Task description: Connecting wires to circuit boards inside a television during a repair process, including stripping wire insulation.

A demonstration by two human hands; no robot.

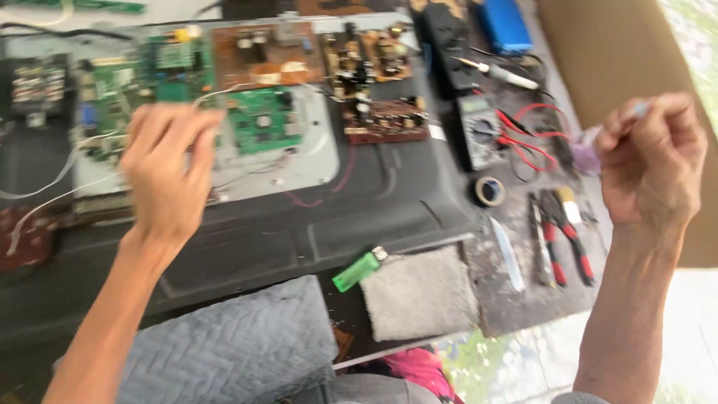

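Bench [516, 307]: dark, grimy top, worn at my right. Most of it taken by a big black plastic back panel [359, 209] lying flat, with a grey metal plate [299, 161] and circuit boards on it. Directly on the bench to the right of the panel: a multimeter [479, 127] with red leads [531, 142], a roll of black tape [490, 191], red-handled pliers [568, 239], a pale flat blade [508, 254]. Farther back, a soldering iron [501, 73] and a blue box [505, 24]. At the near edge: a grey cloth pad [419, 295], a green lighter [357, 270] touching its corner.
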